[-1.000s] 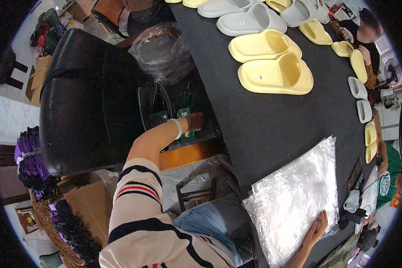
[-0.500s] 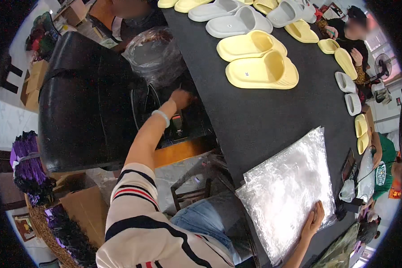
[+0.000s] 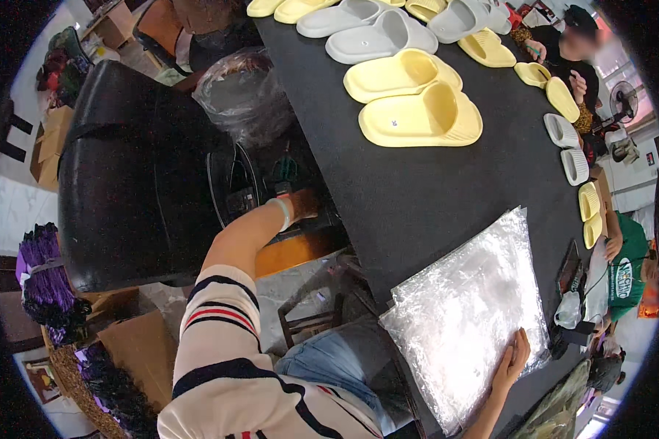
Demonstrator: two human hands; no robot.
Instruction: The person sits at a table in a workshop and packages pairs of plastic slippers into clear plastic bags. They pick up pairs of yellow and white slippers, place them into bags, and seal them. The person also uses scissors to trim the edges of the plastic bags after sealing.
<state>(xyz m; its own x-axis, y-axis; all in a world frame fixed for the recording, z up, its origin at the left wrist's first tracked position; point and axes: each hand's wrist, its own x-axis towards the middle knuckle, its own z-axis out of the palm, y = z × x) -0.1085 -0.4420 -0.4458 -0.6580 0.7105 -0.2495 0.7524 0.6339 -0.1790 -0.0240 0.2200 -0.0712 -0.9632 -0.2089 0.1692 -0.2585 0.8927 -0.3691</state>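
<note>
My left hand (image 3: 304,204), with a pale bangle at its wrist (image 3: 284,208), reaches down over the black chair seat beside the table. Its fingers are in shadow and cannot be made out. Close by lie a dark green-handled tool (image 3: 285,168), perhaps scissors, and a black bag (image 3: 234,179) with a zipper. My right hand (image 3: 514,362) rests on a stack of clear, shiny plastic bags (image 3: 465,307), its fingers stretched out. On the table past the bags lies a pair of yellow slides (image 3: 410,121).
Grey slides (image 3: 381,40) and more yellow ones line the black table's (image 3: 417,197) far part and right edge. A black chair back (image 3: 132,168) stands left, beside a plastic-wrapped bundle (image 3: 241,95). People sit across the table, one in a green shirt (image 3: 626,271).
My left hand has drawn back toward me across the chair seat, uncovering the green-handled tool. My right hand stays on the plastic bags. The view has shifted slightly.
</note>
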